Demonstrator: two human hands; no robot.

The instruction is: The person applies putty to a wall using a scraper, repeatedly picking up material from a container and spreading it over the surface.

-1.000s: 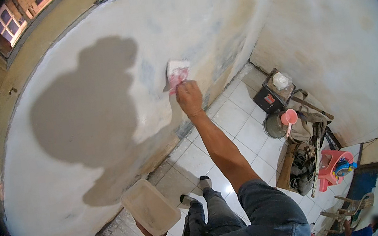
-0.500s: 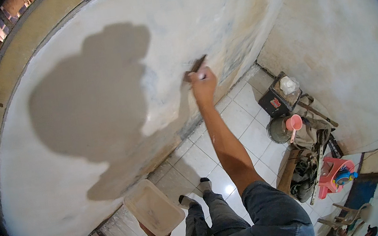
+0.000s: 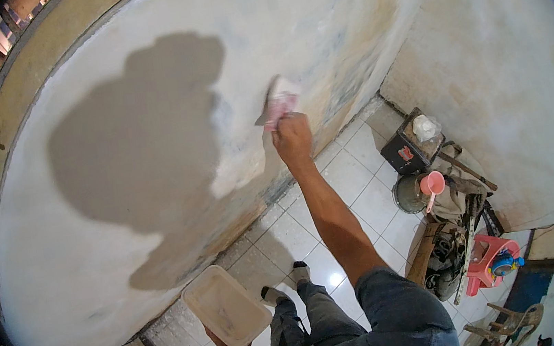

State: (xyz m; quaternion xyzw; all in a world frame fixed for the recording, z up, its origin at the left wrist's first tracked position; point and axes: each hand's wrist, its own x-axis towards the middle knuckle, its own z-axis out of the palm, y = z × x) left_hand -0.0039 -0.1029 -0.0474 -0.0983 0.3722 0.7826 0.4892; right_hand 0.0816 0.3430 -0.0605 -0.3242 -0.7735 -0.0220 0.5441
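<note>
My right hand (image 3: 294, 136) reaches out to the wall (image 3: 235, 53) in front of me and is closed round a flat spreader (image 3: 280, 100). The tool is blurred; its visible face is pale and pinkish, and its blade is at the patchy white wall surface. My left hand (image 3: 225, 340) holds a shallow, cream rectangular tub (image 3: 226, 307) from below at its near left side. Its fingers are mostly hidden under the tub. A thin, pale residue coats the inside of the tub.
Along the right wall stand a black box (image 3: 407, 150) with a white plastic bag (image 3: 426, 127), a grey bucket (image 3: 407, 194) with a pink dipper (image 3: 432, 183), sacks and a pink stool (image 3: 487, 254). White tiles (image 3: 349, 171) cover the floor. A wooden chair (image 3: 517, 323) is at lower right.
My right hand has turned over and shifted slightly left and down, so the spreader shows its pale face instead of its dark edge. The left hand and tub stay almost still.
</note>
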